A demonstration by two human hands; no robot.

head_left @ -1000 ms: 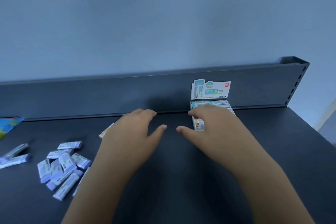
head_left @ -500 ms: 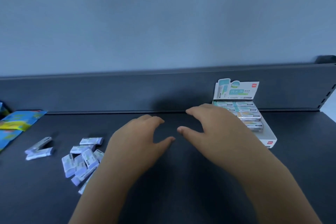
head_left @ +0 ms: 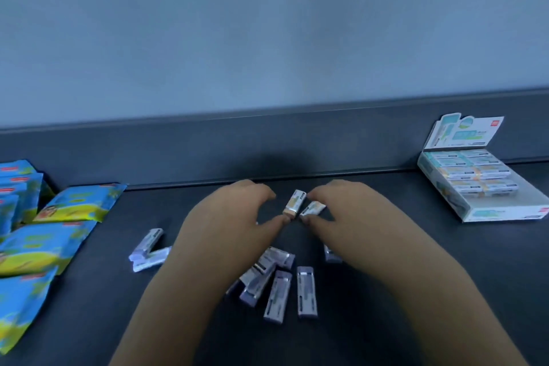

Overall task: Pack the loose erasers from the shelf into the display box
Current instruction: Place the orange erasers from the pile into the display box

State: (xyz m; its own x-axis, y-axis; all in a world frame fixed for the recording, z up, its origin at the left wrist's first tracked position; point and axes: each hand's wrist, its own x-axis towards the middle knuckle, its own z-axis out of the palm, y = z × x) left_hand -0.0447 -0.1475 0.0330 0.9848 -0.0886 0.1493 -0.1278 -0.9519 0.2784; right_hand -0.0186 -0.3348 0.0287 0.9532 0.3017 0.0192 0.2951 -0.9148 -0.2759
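The display box (head_left: 505, 213) stands open at the far right of the dark shelf (head_left: 416, 261), with rows of erasers in its back half and its lid flap upright. Loose erasers (head_left: 279, 288) lie in a heap under my wrists, and two more erasers (head_left: 147, 251) lie to the left. My left hand (head_left: 228, 223) and my right hand (head_left: 353, 217) curve towards each other. Between them are an orange-ended eraser (head_left: 294, 203) and a smaller eraser (head_left: 312, 208). My left thumb touches the orange end. My right thumb and fingers pinch the smaller one.
Blue and yellow packets (head_left: 74, 202) are stacked along the left side of the shelf. A low dark back rail (head_left: 267, 145) runs behind everything, with a grey wall above. One eraser (head_left: 331, 257) is half hidden under my right wrist.
The view has swung left, so the box now sits at the far right. Both hands have moved away from the box to the loose erasers and closed in around two of them.
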